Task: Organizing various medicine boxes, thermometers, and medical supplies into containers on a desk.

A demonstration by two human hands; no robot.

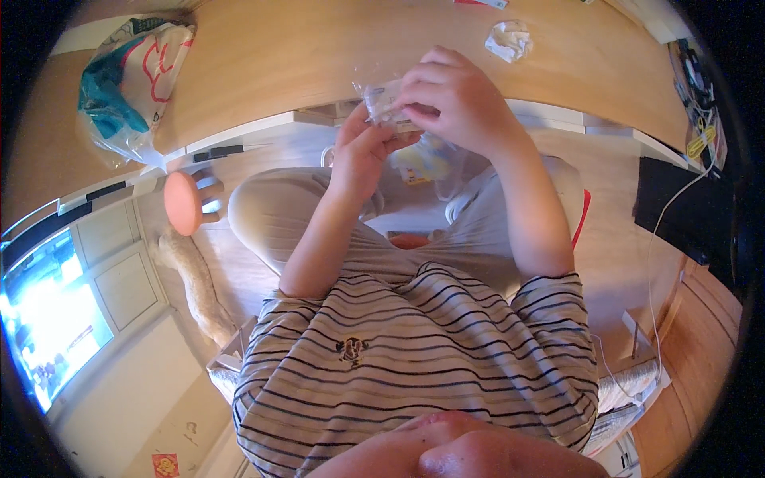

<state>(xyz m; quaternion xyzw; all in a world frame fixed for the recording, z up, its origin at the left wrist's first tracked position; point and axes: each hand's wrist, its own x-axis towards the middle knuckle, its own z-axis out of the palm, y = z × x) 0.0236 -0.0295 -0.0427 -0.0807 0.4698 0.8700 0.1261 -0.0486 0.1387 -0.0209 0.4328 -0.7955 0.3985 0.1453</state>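
upper centre of the frame: left hand [362,155] and right hand [462,99] observed, fingers [426,73] of both gripping a clear packet [384,99]. crumpled white wad [508,41] lies on tabletop [319,48], upper right.

Clear packet [384,100] partly covered by the right hand [460,99], details too blurred for us to identify, plastic bag [431,164] below partly hidden, red-and-white item [486,2] we see cut by top edge

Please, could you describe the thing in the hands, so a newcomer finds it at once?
Find the long wooden table across the top. Near its front edge, between the left hand and right hand, is a small clear plastic packet. Unlike the larger teal-and-white bag, it is held.
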